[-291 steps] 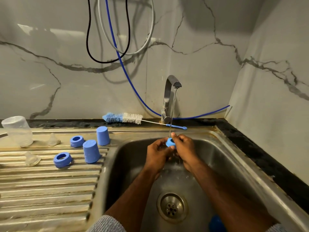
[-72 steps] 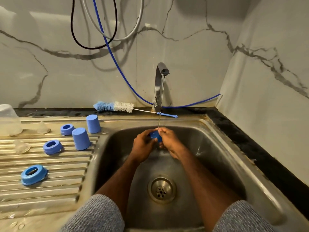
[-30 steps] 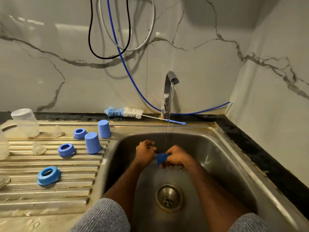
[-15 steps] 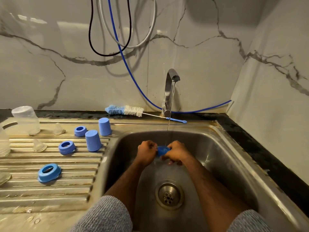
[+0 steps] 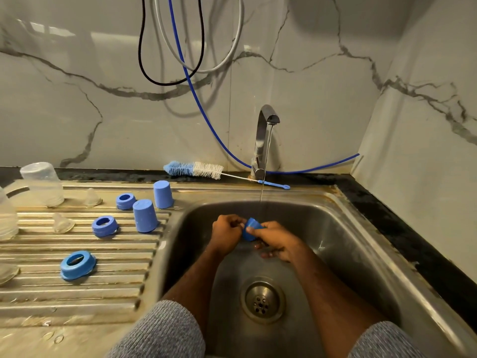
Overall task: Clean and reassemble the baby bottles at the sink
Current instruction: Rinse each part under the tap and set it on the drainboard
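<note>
Both of my hands meet over the sink [image 5: 343,241] basin: my right hand [image 5: 277,240] pinches the blue cap [image 5: 249,228] beside the tap's stream [image 5: 261,202], and my left hand [image 5: 227,231] curls against its other side, though I can't quite see whether those fingers grip it.

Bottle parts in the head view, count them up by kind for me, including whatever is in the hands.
Blue caps: 3, two on the drainboard, one held by both hands
Blue collar rings: 3
Clear teats: 3, one cut off at the edge
Clear bottles: 2
Total: 11
</note>
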The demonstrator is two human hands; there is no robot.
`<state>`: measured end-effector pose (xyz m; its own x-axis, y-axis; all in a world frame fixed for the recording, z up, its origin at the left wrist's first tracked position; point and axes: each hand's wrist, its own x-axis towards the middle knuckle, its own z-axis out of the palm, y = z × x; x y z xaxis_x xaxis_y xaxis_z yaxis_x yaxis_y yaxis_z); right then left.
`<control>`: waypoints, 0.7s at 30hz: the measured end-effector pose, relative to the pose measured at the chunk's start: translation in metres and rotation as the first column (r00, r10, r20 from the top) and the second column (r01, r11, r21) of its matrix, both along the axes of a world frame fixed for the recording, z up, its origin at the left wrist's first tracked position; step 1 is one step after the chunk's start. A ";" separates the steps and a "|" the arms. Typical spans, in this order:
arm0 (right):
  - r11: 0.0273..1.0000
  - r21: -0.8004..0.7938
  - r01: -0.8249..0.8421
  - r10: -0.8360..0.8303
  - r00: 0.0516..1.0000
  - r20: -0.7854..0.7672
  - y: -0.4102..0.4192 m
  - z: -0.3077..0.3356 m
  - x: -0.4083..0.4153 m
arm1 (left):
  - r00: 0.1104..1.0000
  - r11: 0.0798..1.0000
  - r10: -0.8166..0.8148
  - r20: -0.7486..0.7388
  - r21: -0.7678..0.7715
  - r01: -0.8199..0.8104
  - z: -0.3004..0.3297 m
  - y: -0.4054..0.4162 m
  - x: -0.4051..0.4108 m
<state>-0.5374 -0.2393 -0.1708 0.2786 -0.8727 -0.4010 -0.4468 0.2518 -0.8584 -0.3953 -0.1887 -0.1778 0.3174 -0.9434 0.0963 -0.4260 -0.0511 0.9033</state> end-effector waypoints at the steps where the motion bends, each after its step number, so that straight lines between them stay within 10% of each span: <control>1: 0.999 0.039 0.029 -0.031 0.999 0.043 -0.001 0.001 0.000 | 1.000 1.000 0.005 -0.006 0.005 -0.005 0.000 0.000 0.000; 8: 0.993 -0.028 0.117 -0.113 0.987 0.113 -0.005 -0.002 0.000 | 0.983 0.963 -0.176 0.053 0.218 0.161 -0.001 0.002 -0.002; 15: 0.864 -0.502 -0.022 -0.125 0.958 -0.257 -0.005 -0.003 0.002 | 0.988 0.982 -0.108 0.108 0.163 0.089 -0.005 -0.001 -0.002; 21: 0.891 -0.434 -0.131 -0.012 0.950 -0.312 -0.010 0.001 0.005 | 0.998 0.998 -0.017 0.060 0.068 0.013 -0.003 -0.002 0.000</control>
